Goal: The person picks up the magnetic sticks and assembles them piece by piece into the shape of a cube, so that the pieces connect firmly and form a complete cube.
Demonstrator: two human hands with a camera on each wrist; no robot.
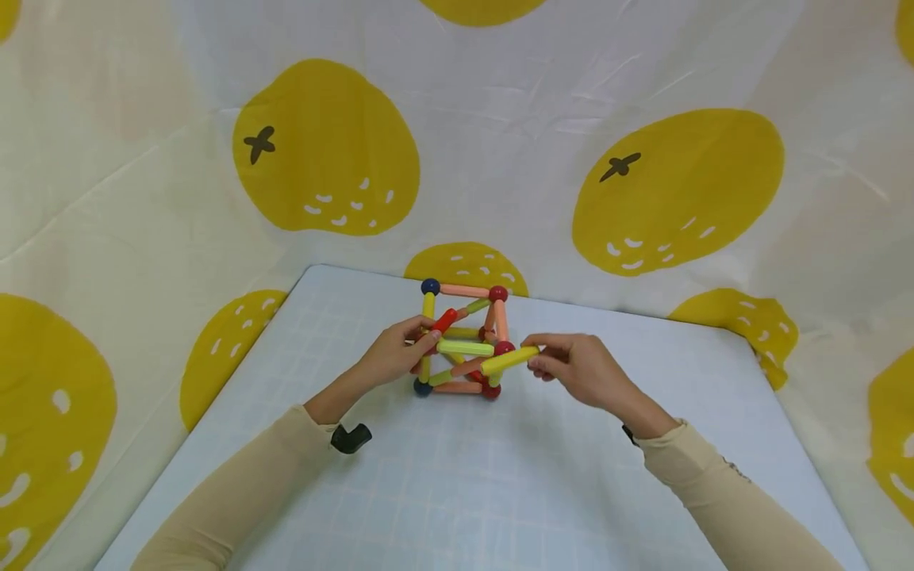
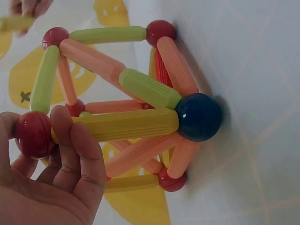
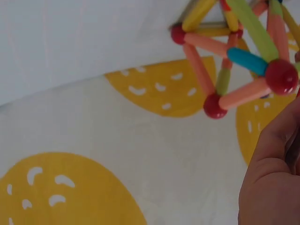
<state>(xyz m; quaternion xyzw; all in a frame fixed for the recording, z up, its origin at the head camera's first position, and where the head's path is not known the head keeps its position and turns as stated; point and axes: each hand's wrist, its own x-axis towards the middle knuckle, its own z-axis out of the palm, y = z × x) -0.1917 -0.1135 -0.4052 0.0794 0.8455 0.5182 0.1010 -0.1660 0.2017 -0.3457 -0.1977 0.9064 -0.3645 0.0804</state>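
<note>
A cube-like frame of ridged coloured sticks and glossy balls stands on the table; its yellow-green top front stick (image 1: 466,347) spans between my hands. With my left hand (image 1: 396,349) I grip a red ball (image 2: 35,136) at the frame's upper left corner, where a yellow stick (image 2: 129,125) runs down to a blue ball (image 2: 200,117). A red stick (image 1: 444,320) shows right at the left fingertips. My right hand (image 1: 581,369) pinches one end of a loose yellow stick (image 1: 508,361), whose other end overlaps the frame below a red corner ball (image 1: 504,349).
The frame rests on a pale, grid-patterned table (image 1: 400,484). Behind it hangs a white cloth (image 1: 493,143) with large yellow fruit prints. Diagonal sticks, including a blue one (image 3: 246,61), cross the frame's sides.
</note>
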